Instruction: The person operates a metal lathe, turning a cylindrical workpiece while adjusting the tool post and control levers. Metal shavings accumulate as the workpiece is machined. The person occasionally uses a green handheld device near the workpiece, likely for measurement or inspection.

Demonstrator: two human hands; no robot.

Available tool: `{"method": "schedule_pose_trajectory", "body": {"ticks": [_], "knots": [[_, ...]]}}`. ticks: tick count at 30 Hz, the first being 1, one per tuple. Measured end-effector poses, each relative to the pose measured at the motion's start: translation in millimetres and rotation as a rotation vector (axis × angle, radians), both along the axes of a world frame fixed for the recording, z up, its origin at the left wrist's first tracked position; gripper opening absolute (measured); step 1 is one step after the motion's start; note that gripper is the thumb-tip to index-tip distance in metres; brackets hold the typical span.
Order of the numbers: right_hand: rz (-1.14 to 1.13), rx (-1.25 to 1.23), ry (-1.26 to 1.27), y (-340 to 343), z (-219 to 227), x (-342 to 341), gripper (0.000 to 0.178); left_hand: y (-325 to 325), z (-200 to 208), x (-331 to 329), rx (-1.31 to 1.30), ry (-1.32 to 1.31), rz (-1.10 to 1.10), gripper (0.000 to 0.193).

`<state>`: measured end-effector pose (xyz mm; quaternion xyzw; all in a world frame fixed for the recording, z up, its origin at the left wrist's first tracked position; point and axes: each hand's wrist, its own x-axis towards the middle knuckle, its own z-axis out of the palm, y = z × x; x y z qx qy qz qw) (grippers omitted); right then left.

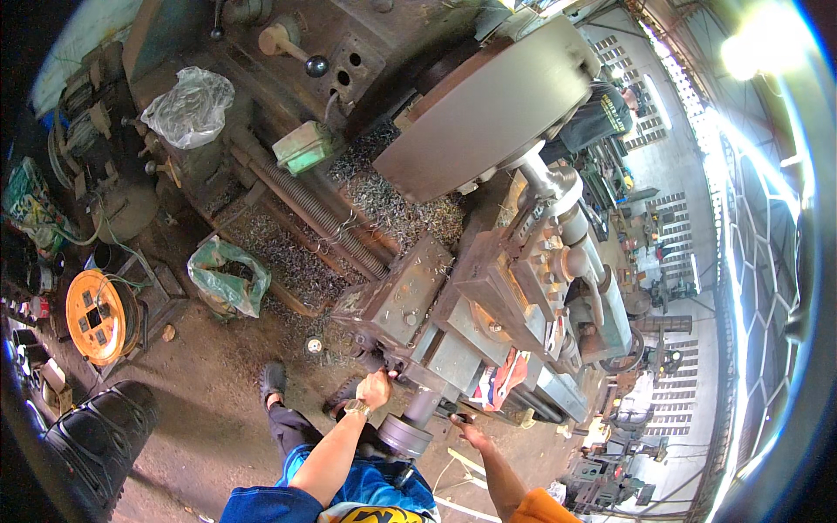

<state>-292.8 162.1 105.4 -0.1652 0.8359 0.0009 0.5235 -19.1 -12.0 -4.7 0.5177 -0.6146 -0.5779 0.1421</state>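
I stand at a large metal lathe. My left hand (375,390), with a watch on its wrist, is closed in a fist against the front of the carriage (397,301), beside some dark levers (368,353). What its fingers hold is hidden. My right hand (471,431) is curled at a dark handle (453,419) just right of the round steel handwheel (405,434). Beyond the carriage, a big smooth metal disc (488,113) is mounted on the lathe, with the tool post (523,270) to its right. A red and white cloth (501,379) hangs by the slide.
Metal chips (288,253) cover the bed around a long threaded screw (323,218). A clear plastic bag (189,107), a green bag (228,277) and an orange cable reel (96,316) stand to the left. Another person (602,118) is behind the disc. More machines (610,475) stand at right.
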Motion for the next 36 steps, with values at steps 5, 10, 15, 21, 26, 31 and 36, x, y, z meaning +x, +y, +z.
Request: {"method": "schedule_pose_trajectory", "body": {"ticks": [5,10,15,21,26,31,36], "knots": [[-0.006,-0.018,0.006,4.5,-1.7,-2.2,0.091,4.4,-5.9,-2.0,-0.111,-0.017,0.039,0.027],[0.034,-0.020,-0.016,-2.4,1.3,-1.8,0.093,5.1,3.4,-9.7,0.027,-0.086,0.040,0.028],[0.076,0.022,0.028,-0.3,-5.0,-6.6,0.092,2.9,14.2,-9.7,-0.007,-0.117,0.091,0.046],[0.214,-0.149,0.160,8.2,-16.5,-3.2,0.081,-10.8,12.7,2.4,0.028,-0.044,-0.041,0.042],[0.122,-0.285,0.145,16.6,-0.1,-7.6,0.069,-13.8,33.0,55.0,-0.168,0.022,-0.144,0.035],[-0.334,-0.265,0.041,43.8,-38.1,-52.8,0.061,3.0,84.6,103.1,0.043,0.001,-0.030,0.028],[-0.560,-0.327,-0.354,83.5,-133.2,-86.8,0.044,40.3,146.8,109.3,0.242,0.015,-0.033,0.036]]}}
